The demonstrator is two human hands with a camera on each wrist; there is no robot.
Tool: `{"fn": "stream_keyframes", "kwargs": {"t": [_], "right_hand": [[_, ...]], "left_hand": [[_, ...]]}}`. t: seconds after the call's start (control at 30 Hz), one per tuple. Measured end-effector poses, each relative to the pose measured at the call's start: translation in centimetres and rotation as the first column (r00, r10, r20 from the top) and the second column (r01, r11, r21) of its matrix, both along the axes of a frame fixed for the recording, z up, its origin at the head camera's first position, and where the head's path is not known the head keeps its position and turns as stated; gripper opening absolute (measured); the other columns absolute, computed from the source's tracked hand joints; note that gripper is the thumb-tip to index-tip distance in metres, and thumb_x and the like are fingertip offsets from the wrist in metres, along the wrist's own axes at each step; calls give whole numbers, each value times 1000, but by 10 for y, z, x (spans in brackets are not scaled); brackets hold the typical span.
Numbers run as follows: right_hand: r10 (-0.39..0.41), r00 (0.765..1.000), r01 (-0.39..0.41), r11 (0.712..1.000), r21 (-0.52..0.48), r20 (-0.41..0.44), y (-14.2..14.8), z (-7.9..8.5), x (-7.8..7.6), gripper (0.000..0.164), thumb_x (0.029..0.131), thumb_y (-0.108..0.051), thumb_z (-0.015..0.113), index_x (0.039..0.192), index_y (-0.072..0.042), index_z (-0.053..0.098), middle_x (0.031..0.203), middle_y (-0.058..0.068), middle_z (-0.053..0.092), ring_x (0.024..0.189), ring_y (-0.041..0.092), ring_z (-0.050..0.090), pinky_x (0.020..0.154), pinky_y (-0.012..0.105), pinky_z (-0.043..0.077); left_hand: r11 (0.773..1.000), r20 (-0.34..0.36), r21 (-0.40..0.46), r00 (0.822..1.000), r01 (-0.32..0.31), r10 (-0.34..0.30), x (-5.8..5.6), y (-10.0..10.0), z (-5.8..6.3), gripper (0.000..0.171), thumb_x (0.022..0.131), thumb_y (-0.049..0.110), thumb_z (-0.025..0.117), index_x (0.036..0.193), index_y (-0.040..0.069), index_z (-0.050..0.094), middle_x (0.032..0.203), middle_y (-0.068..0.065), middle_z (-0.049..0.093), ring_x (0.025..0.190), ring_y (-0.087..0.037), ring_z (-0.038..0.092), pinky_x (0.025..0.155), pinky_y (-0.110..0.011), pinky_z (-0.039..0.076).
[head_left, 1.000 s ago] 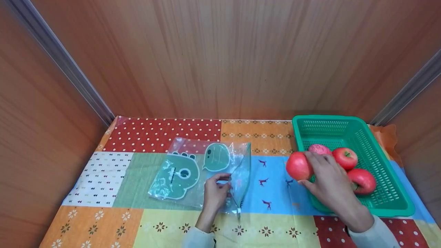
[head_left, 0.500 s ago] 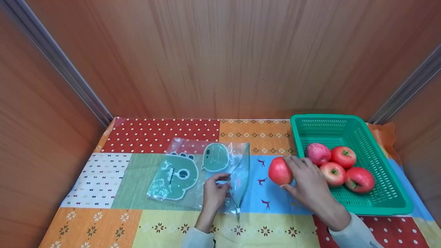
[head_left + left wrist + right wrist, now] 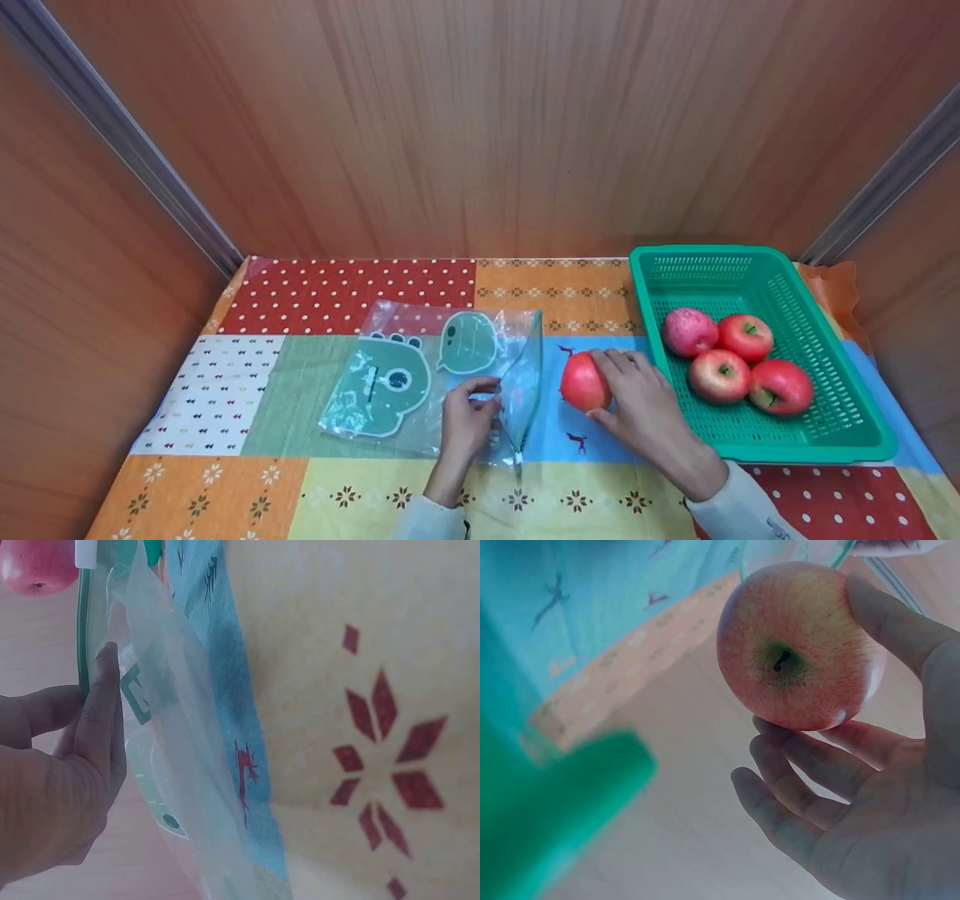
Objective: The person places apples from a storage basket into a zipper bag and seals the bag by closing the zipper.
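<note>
In the head view, a red apple (image 3: 585, 381) is held by the right-hand grip (image 3: 643, 411), thumb on the near side, fingers over the far side and top, clamped on the fruit, and it is carried at the fingertips, to the left of the palm. The apple is placed over the blue patch of the cloth-covered counter (image 3: 277, 409), between the clear bag (image 3: 394, 381) and the green basket (image 3: 780, 454), apart from both. Four more apples (image 3: 720, 376) are gathered in the basket. By the left-hand grip (image 3: 471, 420), the bag is pinched near its right edge, where it gapes, while its dinosaur print is spread flat to the left. Over to the left wrist view: the bag's green-edged rim is caught between thumb and fingers, brought together on it, and an apple is seen in the upper left corner, beyond the fingertips and just past a white slider (image 3: 86, 553). And to the right wrist view: the apple is cradled between the thumb above and the fingertips below, stem hollow turned to the camera, palm clear of it; the lower fingers are left bent beneath, off the skin. Behind it, the bag's rim is partly covered, and blurred green is shown at lower left.
</note>
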State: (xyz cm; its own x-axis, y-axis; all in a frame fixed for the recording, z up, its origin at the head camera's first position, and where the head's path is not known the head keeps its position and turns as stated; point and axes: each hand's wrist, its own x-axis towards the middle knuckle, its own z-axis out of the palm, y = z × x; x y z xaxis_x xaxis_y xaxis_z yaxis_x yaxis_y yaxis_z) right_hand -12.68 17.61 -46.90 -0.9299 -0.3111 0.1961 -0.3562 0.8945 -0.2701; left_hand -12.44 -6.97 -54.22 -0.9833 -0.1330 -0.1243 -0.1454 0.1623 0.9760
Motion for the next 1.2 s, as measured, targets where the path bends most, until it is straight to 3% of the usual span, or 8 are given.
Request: {"fn": "stream_keyframes", "kwargs": {"t": [0.5,0.97,1.2], "right_hand": [[-65,991,73,995,-73,115,-28,-25,-2,88,73,-25,99,148,-4,58,140,19,64,125,37,56,98,59,56],[-33,998,41,990,-138,61,-51,-43,-3,85,72,-23,100,145,-6,60,137,14,67,119,32,58,93,53,58],[-26,999,30,993,-115,31,-59,-53,-6,80,71,-24,100,139,-3,64,131,16,68,114,33,58,90,53,58]], "left_hand": [[1000,7,-17,1000,-3,3,1,3,-1,25,97,-6,66,121,-2,72,112,-15,71,81,-24,72,68,-36,64],[1000,7,-29,1000,-8,9,0,5,-2,26,95,-6,68,120,-1,74,111,-14,72,79,-20,72,67,-34,64],[1000,-1,3,1000,-8,8,-1,5,-4,26,94,-8,68,120,-3,73,109,-15,72,78,-28,73,65,-32,63]]}}
